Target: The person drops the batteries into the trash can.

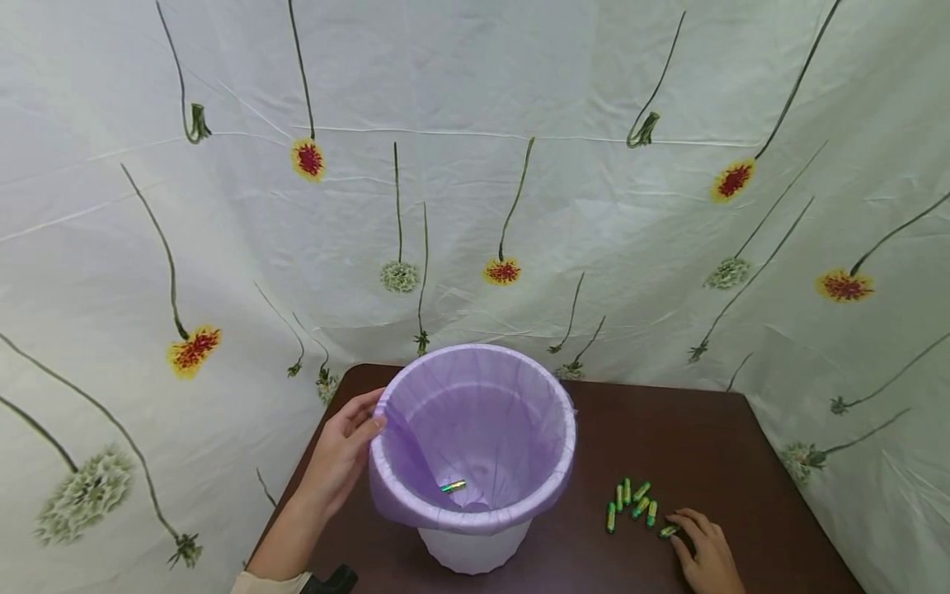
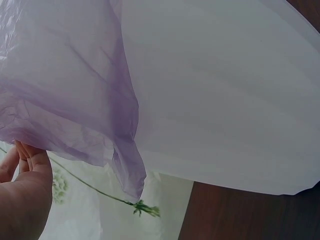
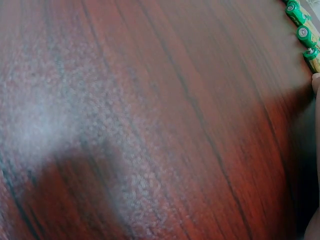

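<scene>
Batteries (image 1: 641,507) lie beside my right hand (image 1: 707,549), which pinches another battery (image 1: 669,532).
My left hand (image 1: 344,452) grips the bin rim (image 1: 478,521), likely steadying it.

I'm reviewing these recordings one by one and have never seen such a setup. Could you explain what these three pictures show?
There is no robot here: a person works bare-handed. The widest picture comes from a camera worn on the head, looking forward and down. The other two come from cameras on the left and right wrists.

On the dark table stands a white bin lined with a purple bag. The left hand grips its rim. To its right lie several green-and-gold batteries; the right hand pinches another battery. One more lies inside the bin. Flowered cloth hangs behind. The right wrist view shows mostly tabletop.
</scene>
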Tool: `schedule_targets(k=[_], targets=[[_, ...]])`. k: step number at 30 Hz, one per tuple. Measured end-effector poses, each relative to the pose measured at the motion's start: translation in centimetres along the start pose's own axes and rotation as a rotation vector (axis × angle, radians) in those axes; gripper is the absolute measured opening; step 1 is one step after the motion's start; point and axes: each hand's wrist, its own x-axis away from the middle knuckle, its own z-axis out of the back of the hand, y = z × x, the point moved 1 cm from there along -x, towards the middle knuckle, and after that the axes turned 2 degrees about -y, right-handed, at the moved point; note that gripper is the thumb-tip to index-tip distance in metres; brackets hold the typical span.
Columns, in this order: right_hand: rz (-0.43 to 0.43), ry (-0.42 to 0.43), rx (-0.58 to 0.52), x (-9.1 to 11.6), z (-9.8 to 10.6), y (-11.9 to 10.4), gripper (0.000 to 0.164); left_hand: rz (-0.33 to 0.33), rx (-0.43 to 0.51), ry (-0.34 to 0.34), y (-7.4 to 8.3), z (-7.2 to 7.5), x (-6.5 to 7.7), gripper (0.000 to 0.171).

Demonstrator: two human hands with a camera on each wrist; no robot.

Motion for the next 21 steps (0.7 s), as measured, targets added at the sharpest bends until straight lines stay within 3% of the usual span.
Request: schedule_targets(k=[11,21], targets=[[0.065,0.019,-0.049,-0.5,0.4,0.0,0.022,-0.010,0.017,0.000,0.0,0.0,-0.1,0.048],[-0.046,-0.032,-0.069,-0.9,1.1,-1.0,0.012,-0.002,0.029,-0.001,0.0,-0.2,-0.1,0.049]])
